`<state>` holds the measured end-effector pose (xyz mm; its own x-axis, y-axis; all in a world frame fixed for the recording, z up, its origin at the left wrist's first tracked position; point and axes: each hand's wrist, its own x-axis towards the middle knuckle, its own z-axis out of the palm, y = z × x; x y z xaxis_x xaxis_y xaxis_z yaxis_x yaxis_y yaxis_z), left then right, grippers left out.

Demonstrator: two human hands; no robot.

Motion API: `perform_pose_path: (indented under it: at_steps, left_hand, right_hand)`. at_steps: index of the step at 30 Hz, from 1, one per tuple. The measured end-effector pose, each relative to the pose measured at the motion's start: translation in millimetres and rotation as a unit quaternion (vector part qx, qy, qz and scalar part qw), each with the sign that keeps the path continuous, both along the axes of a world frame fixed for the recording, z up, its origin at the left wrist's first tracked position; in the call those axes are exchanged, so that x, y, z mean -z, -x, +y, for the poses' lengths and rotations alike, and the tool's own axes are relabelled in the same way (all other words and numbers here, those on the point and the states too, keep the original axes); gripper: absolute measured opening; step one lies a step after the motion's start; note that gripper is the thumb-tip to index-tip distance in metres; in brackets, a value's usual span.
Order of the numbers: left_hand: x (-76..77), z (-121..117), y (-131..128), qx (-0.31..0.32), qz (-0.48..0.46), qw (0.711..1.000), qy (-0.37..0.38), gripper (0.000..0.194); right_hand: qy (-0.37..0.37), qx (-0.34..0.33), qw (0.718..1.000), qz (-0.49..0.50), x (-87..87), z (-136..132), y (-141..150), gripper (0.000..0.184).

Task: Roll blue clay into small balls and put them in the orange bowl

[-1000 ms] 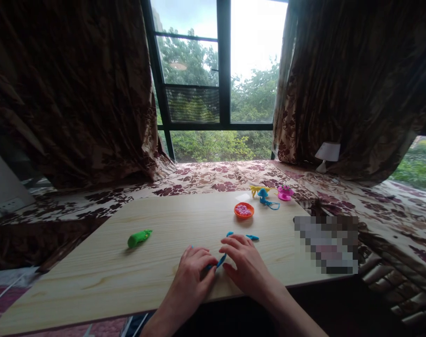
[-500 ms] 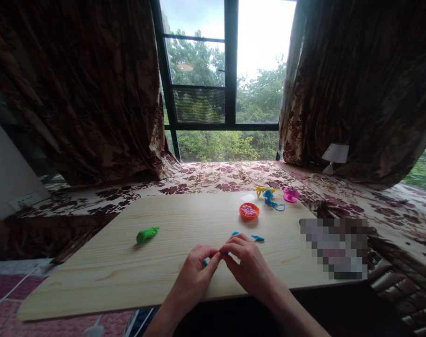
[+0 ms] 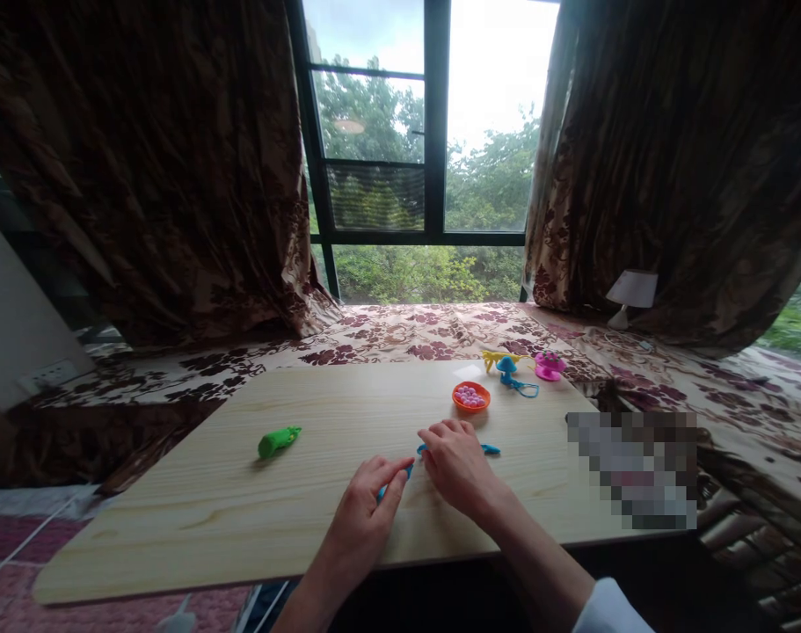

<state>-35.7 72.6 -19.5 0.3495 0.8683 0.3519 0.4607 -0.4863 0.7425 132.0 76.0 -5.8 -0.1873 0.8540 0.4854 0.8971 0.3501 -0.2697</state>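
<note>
My left hand (image 3: 367, 501) is closed, thumb and fingers around a blue piece (image 3: 405, 472) that looks like soft modelling material. Just right of it, my right hand (image 3: 456, 462) is low over the table, fingers bent and pointing down. A small blue strip (image 3: 421, 448) sticks out at its thumb and index finger, seemingly pinched there; the fingertips partly hide it. Beyond the right hand's knuckles lies another flat blue piece (image 3: 491, 449). An orange dish (image 3: 471, 408) of small pink balls stands behind the right hand.
On the pale wooden table (image 3: 195, 510), a green bottle-shaped object (image 3: 280, 441) lies at left. At the back right are a blue mushroom shape (image 3: 506, 369), a yellow figure (image 3: 496, 359) and a pink cup-like object (image 3: 549, 366). A blurred patch (image 3: 630, 475) covers the right edge.
My hands have come apart. The right hand has moved forward to the blue material on the table, and the left now shows more of its blue piece.
</note>
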Motion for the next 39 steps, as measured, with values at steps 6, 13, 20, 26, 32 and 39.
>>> perform_pose_path:
  at_steps: [6, 13, 20, 26, 32, 39]
  left_hand:
    - [-7.2, -1.2, -3.8, -0.009, -0.092, 0.993, 0.079, 0.024]
    - [-15.6, -2.6, 1.1, 0.021, -0.089, 0.990, 0.109, 0.022]
    - [-16.4, -0.6, 3.6, 0.026, -0.049, 0.993, 0.101, 0.027]
    - [-20.7, -6.7, 11.4, -0.009, -0.039, 0.996, 0.085, 0.025]
    - [-18.6, -0.9, 13.2, 0.006, -0.027, 0.999, 0.037, 0.030]
    - [-14.5, -1.1, 3.7, -0.017, -0.027, 0.998, 0.059, 0.033]
  right_hand:
    - [0.011, -0.130, 0.986, 0.107, -8.6, -30.5, 0.1, 0.026]
    - [-0.008, -0.119, 0.979, 0.167, -5.7, -34.6, 2.8, 0.010]
    - [-0.018, -0.073, 0.995, 0.062, -7.6, -32.2, 10.3, 0.010]
    - [-0.012, 0.011, 1.000, 0.007, 3.4, -9.7, 4.3, 0.018]
    - [0.001, -0.012, 1.000, -0.017, 6.1, -5.9, 1.4, 0.010]
    - [0.002, -0.037, 0.999, 0.022, -0.6, -15.8, -4.5, 0.013]
